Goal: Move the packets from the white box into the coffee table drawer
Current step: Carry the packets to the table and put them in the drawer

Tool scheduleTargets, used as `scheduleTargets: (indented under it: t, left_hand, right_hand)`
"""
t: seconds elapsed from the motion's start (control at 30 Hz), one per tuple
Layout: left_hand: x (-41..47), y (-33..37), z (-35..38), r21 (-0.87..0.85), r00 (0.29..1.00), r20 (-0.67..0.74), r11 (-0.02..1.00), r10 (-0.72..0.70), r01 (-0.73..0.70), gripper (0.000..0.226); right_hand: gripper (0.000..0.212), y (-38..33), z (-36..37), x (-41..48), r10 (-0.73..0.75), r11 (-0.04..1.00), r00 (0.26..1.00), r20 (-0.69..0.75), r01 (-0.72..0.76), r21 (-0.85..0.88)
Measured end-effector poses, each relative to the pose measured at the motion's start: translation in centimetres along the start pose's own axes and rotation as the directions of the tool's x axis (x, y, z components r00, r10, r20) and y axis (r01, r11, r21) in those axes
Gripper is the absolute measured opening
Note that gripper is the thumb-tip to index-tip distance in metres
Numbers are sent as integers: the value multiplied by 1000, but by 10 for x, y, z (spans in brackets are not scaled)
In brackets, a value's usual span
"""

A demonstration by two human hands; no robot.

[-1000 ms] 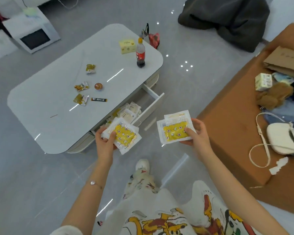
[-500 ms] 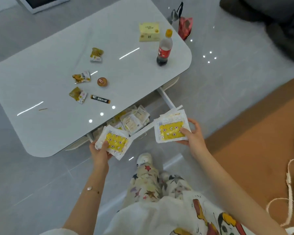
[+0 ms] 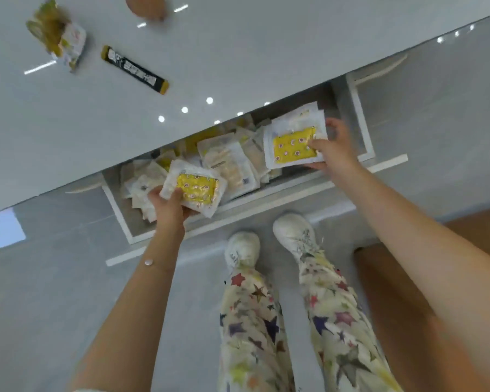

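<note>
Left grip (image 3: 167, 205) and right grip (image 3: 334, 151) each pinch packets (image 3: 292, 142), seemingly light, floppy, slick, by an edge; drawer (image 3: 362, 128) below.

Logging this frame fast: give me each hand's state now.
Left hand: grips a stack of white plastic packets with yellow centres.
Right hand: grips a second white-and-yellow packet stack, over the open white drawer.

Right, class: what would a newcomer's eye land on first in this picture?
Two hands over the open drawer: the left hand grips yellow packets at its near left, the right hand holds a second yellow stack at its right end. Loose packets fill the drawer beneath the white tabletop, where a black sachet lies.
</note>
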State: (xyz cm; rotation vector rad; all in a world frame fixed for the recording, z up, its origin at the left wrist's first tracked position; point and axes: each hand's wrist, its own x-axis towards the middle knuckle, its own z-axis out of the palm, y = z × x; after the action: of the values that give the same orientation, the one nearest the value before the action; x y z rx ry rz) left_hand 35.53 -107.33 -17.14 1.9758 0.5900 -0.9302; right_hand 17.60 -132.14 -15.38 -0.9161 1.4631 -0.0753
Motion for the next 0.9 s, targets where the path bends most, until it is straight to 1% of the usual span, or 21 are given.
scheduleTargets:
  t: [0.1,0.23,0.27,0.33,0.37,0.43,0.5,0.57,0.63,0.73,0.83,0.9]
  left_hand:
    - [26,-18,15,-68,997,-57,997,-45,41,42]
    - [33,-29,23,-66,992,-123,997,-41,33,32]
    - [30,-29,24,-45,990,-140,999,-18,12,34]
    - [23,-27,23,20,984,-171,999,37,-34,44]
    - [19,-25,22,86,980,-189,995,66,-51,49]
    - [3,-18,19,205,971,-218,977,99,-54,51]
    - [-24,-12,17,264,970,-181,958,162,-111,49]
    - [-56,-1,15,298,959,-87,926,270,-233,50]
    - [-88,16,10,311,930,-8,885,367,-346,52]
    - [-130,49,-4,351,868,45,806,495,-477,54]
    - [-173,83,-27,412,785,93,694,612,-590,58]
    - [-200,104,-46,466,753,101,638,650,-613,61]
  right_hand:
    - [49,20,5,41,37,998,999,10,-36,-58]
    - [47,30,7,64,33,992,999,-31,-37,-119]
    - [49,32,8,67,18,987,999,-40,-24,-157]
    - [54,34,6,67,-49,957,998,-37,36,-287]
    - [55,33,5,63,-85,931,996,-22,72,-358]
    - [61,27,3,51,-126,887,992,28,125,-444]
    - [68,13,0,32,-136,870,989,49,143,-472]
    - [69,-7,-5,8,-190,848,978,81,205,-489]
    - [65,-29,-9,-20,-262,804,954,144,298,-515]
    - [62,-67,-14,-71,-362,731,910,204,413,-543]
    - [62,-110,-18,-128,-466,603,837,287,538,-590]
    - [63,-138,-22,-167,-522,480,779,347,605,-636]
